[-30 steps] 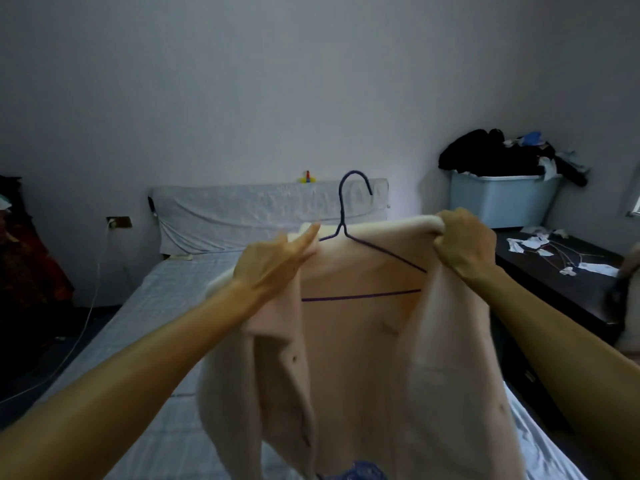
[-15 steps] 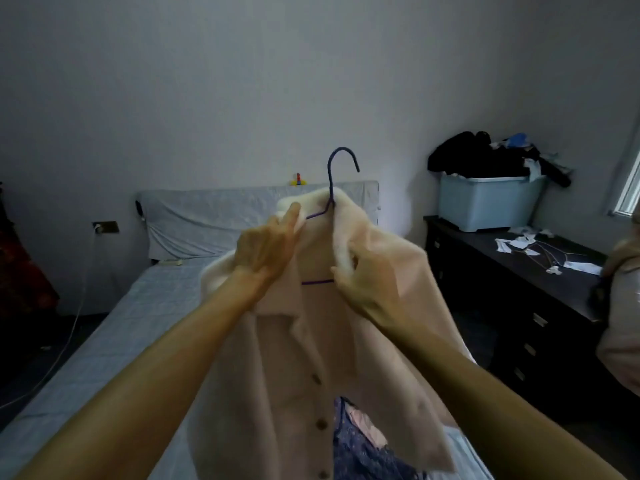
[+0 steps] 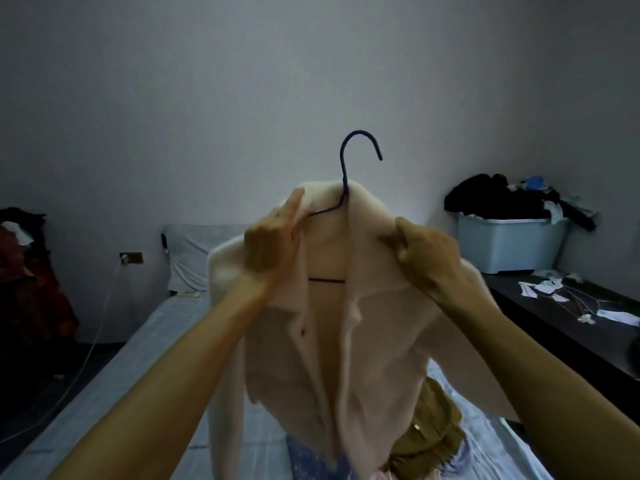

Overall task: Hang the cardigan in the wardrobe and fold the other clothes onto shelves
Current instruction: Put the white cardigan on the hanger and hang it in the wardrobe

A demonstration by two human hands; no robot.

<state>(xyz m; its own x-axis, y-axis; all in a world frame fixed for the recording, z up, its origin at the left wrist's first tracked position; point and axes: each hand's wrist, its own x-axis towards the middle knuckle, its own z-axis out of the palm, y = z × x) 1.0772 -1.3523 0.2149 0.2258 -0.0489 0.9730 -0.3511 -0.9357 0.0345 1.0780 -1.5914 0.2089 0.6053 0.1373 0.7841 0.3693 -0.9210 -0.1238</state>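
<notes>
Left hand (image 3: 273, 244), right hand (image 3: 424, 254) gripping cardigan (image 3: 332, 344) on hanger (image 3: 349, 161)

I see the cardigan (image 3: 346, 306) on its hanger (image 3: 346, 168) at frame centre, above the bed (image 3: 138, 368). A bin (image 3: 509, 244) sits on the worktop (image 3: 571, 327) at right; clothes (image 3: 429, 420) lie on the bed below.

No lettering, label, brand or number can be read anywhere in this dim bedroom view. The cardigan (image 3: 346, 306), the hanger (image 3: 346, 174) and the storage tub (image 3: 509, 244) carry no legible marking.
</notes>
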